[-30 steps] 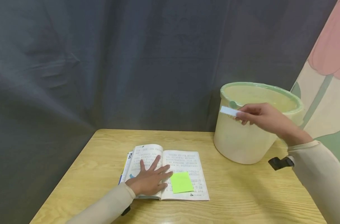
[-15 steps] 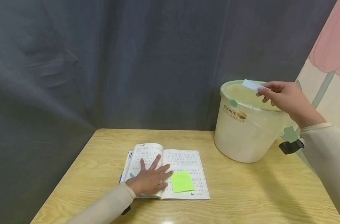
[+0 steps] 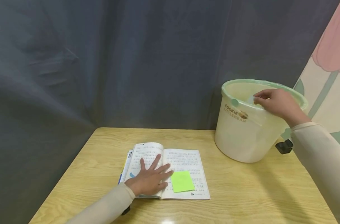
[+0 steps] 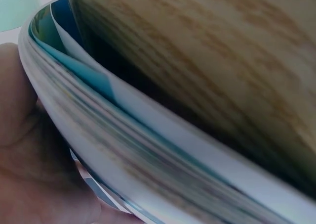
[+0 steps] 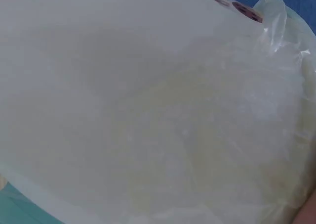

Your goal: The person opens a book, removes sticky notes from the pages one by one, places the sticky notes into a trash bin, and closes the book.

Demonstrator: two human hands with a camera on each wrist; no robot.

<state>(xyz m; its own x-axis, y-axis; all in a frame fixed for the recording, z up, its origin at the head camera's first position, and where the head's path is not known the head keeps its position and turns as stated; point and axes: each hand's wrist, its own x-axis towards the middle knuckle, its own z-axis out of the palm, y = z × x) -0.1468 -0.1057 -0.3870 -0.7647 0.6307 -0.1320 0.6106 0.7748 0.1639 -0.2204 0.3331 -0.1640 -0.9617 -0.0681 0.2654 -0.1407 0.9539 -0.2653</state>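
Note:
My left hand [image 3: 151, 180] rests with spread fingers on an open book [image 3: 184, 160], across its left page and spine. Beside its fingertips, a bright green sticky note [image 3: 182, 181] lies on the right page. The left wrist view shows the book's page edges [image 4: 133, 135] close up, next to part of the hand [image 4: 29, 150]. My right hand [image 3: 280, 102] is over the near rim of a cream bin [image 3: 240, 140], pinching a small white strip [image 3: 250, 99] just inside the opening. In the right wrist view, the bin's wall [image 5: 98, 85] fills most of the picture.
The bin stands at the back right of the wooden table [image 3: 231, 186], with a clear plastic liner [image 5: 276, 31] folded over its rim. Behind the table hangs a dark curtain [image 3: 164, 62]. A wall with a painted flower [image 3: 332, 53] is at the right.
My right hand has moved from in front of the bin, up and right, then down to its opening, and the strip now points downward. The left hand has stayed on the book.

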